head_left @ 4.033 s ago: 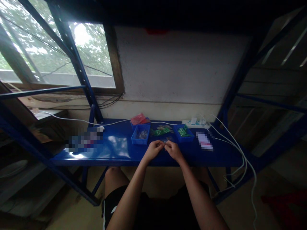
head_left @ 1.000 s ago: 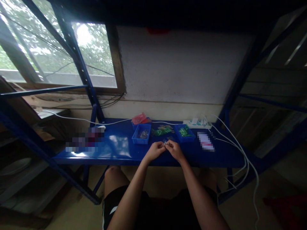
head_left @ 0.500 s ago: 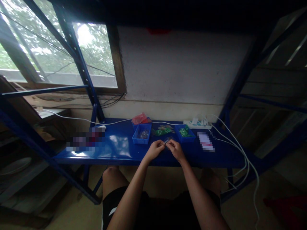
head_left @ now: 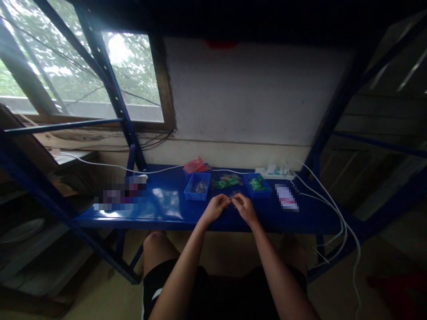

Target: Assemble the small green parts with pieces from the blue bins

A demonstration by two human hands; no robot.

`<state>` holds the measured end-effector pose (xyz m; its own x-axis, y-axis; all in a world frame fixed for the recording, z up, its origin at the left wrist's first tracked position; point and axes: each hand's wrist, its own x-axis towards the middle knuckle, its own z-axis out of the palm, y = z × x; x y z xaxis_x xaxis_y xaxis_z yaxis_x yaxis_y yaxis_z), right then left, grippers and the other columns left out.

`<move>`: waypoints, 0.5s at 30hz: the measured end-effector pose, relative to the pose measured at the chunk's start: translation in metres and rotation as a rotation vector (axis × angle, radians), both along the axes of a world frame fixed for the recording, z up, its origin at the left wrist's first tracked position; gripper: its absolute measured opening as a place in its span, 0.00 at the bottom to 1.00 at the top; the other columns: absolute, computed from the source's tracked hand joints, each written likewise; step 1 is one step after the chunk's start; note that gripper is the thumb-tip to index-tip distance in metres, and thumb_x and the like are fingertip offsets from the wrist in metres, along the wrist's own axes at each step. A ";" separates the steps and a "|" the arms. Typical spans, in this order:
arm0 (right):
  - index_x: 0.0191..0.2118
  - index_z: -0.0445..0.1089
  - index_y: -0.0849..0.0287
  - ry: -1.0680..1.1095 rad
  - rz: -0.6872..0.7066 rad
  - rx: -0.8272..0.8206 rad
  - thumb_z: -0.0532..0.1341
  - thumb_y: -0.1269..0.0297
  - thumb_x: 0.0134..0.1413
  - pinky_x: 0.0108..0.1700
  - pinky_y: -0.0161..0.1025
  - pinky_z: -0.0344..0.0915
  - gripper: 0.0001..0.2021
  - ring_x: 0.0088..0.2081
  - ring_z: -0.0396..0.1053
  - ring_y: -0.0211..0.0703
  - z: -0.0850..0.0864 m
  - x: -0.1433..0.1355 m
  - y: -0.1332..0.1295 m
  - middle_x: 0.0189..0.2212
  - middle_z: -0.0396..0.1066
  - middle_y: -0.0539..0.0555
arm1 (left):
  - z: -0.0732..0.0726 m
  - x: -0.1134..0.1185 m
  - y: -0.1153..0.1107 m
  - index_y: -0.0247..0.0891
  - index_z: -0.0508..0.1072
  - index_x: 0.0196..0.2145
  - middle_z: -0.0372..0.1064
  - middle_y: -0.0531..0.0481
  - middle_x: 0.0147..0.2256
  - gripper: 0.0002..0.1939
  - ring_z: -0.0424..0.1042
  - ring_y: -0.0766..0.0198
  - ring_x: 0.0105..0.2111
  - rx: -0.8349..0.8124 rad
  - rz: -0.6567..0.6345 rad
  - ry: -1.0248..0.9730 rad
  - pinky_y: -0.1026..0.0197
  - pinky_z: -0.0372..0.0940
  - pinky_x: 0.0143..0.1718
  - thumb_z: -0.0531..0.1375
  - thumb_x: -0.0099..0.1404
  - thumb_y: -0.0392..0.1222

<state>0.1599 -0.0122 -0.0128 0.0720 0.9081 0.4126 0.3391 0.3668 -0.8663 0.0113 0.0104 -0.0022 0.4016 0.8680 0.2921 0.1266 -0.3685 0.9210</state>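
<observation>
My left hand [head_left: 216,208] and my right hand [head_left: 244,208] meet above the front of the blue table, thumbs and fingers pinched. A small, thin, pale piece [head_left: 230,198] shows between the fingertips, too small to name. Just beyond the right fingertips is a patch of clear plastic [head_left: 236,194], perhaps a small bag; I cannot tell which hand grips it. Beyond my left hand stands a blue bin [head_left: 187,195] with small metallic-looking pieces. To the right, another blue bin [head_left: 261,194] holds green packets [head_left: 255,183]. Between the bins lies a pile of green and clear packets [head_left: 227,181].
Red plastic sheets or bags [head_left: 196,165] lie on a bin at the back. A white power strip [head_left: 274,173] with plugs and cables sits at the back right. A blurred-out phone-like item [head_left: 286,197] lies on the right. Blue rack posts [head_left: 115,95] flank the table [head_left: 167,218].
My fingertips have shifted slightly around the small piece, and the thin pale part shows more clearly between them. Everything on the table stays in place.
</observation>
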 end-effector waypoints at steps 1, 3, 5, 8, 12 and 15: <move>0.26 0.65 0.56 -0.002 0.000 -0.003 0.56 0.57 0.49 0.29 0.35 0.61 0.09 0.25 0.65 0.40 0.000 0.000 0.000 0.21 0.68 0.49 | 0.000 0.000 0.000 0.35 0.65 0.25 0.63 0.55 0.21 0.10 0.62 0.68 0.23 -0.003 0.005 0.007 0.66 0.57 0.27 0.58 0.58 0.44; 0.26 0.66 0.57 -0.009 0.003 -0.002 0.56 0.57 0.49 0.29 0.35 0.61 0.09 0.25 0.65 0.40 0.000 0.000 0.000 0.21 0.68 0.49 | 0.000 0.000 -0.001 0.36 0.65 0.25 0.63 0.55 0.21 0.10 0.61 0.68 0.23 -0.010 0.016 0.016 0.66 0.57 0.27 0.58 0.58 0.44; 0.26 0.66 0.57 -0.014 0.008 0.000 0.56 0.57 0.49 0.29 0.35 0.61 0.09 0.25 0.65 0.40 0.000 0.000 0.000 0.21 0.68 0.48 | 0.000 0.000 -0.001 0.36 0.64 0.25 0.62 0.55 0.21 0.10 0.60 0.68 0.23 -0.016 0.017 0.027 0.66 0.57 0.27 0.58 0.58 0.44; 0.26 0.66 0.57 -0.011 0.011 -0.005 0.56 0.57 0.49 0.28 0.35 0.60 0.09 0.25 0.65 0.40 0.000 -0.001 -0.001 0.21 0.68 0.48 | 0.000 -0.001 -0.002 0.36 0.63 0.25 0.62 0.56 0.22 0.11 0.60 0.68 0.23 -0.012 0.012 0.038 0.66 0.57 0.28 0.57 0.58 0.46; 0.26 0.66 0.56 -0.012 0.013 -0.007 0.56 0.57 0.50 0.28 0.35 0.61 0.10 0.25 0.66 0.41 0.001 -0.001 -0.001 0.21 0.68 0.49 | 0.001 -0.002 -0.002 0.36 0.64 0.26 0.63 0.55 0.22 0.11 0.61 0.68 0.24 -0.004 0.013 0.026 0.66 0.57 0.28 0.58 0.58 0.47; 0.25 0.66 0.56 -0.022 0.005 0.002 0.56 0.57 0.50 0.29 0.35 0.61 0.10 0.26 0.66 0.41 0.001 0.000 -0.001 0.21 0.68 0.49 | 0.001 -0.001 -0.001 0.35 0.65 0.26 0.65 0.54 0.23 0.11 0.62 0.68 0.24 -0.004 0.021 0.016 0.66 0.58 0.28 0.59 0.58 0.47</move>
<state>0.1597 -0.0129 -0.0121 0.0581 0.9076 0.4158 0.3560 0.3703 -0.8580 0.0102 0.0090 -0.0010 0.3878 0.8775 0.2821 0.1496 -0.3619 0.9201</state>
